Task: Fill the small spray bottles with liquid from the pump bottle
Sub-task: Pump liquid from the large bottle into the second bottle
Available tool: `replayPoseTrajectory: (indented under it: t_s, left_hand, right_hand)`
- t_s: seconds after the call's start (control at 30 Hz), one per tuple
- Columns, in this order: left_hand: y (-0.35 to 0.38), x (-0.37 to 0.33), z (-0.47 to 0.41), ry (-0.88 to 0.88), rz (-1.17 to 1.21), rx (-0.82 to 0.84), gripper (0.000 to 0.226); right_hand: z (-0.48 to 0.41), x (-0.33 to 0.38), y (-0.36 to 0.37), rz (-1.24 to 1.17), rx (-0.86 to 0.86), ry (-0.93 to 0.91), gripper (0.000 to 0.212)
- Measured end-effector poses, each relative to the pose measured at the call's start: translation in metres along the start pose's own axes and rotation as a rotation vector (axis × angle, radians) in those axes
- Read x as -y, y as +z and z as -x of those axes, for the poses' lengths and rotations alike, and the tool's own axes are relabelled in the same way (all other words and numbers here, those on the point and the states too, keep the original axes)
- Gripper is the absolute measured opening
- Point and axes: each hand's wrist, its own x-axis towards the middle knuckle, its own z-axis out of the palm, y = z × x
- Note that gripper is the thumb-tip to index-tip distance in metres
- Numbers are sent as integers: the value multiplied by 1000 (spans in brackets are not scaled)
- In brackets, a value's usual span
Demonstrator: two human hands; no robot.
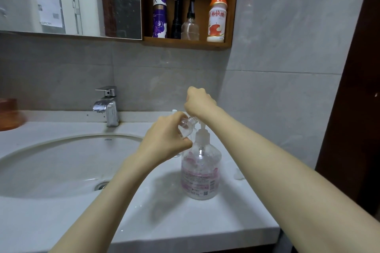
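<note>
Step, as I read it: pumping liquid into one small bottle.

Left hand (164,139): fingers curled round a small spray bottle (186,127), sprayer apparently off, neck tipped right toward the pump spout. The bottle is held just above and left of the pump bottle (200,170), which stands on the counter (185,222), right of the basin. Right hand (198,101): curled over the pump head and hiding it; only the stem shows below.

To do it well:
- The neck is narrow, so seat the spout tip in the mouth before pressing.
- Use short, slow strokes. The contents look thick and may plug the neck, so pause and let them drop.
- Press straight down. The counter is glossy and the base could skid.
- I can't tell the small bottle's fill level, so check it between strokes.

Materials, left to right:
- Orange container (9,114), far left: translucent, blurred.
- Basin (51,170): glossy white, oval, set under the counter.
- Faucet (108,107): chrome, boxy.
- Small spray bottle: clear, rounded shoulder, likely thin plastic, so grip it lightly.
- Pump bottle: clear, round, pink printed label.
- Shelf (185,44), far wall: wood, holding a purple-white can, a black torch, a clear nozzle bottle and an orange-capped drink.
- Small clear bit (238,175) on the counter right of the pump bottle: can't tell what it is.
</note>
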Motion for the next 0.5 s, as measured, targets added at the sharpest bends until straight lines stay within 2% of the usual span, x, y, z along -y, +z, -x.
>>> replayPoseTrajectory:
  t_s: [0.07,0.17,0.27,0.37,0.5]
  left_hand:
    - [0,0,0,4,-1,0,56]
    - [1,2,1,7,-31,17,49]
    - [4,2,3,-5,-29,22,55]
    - [5,2,3,-6,-26,23,58]
    - [3,1,4,-4,-48,58,43]
  right_hand:
    - [-1,-1,0,-5,29,-1,6]
    - [-1,-3,5,-18,25,-2,11]
    - [0,-6,9,-24,18,-10,28]
    - [1,-6,9,1,4,-16,29]
    - [2,-6,9,17,31,-3,26]
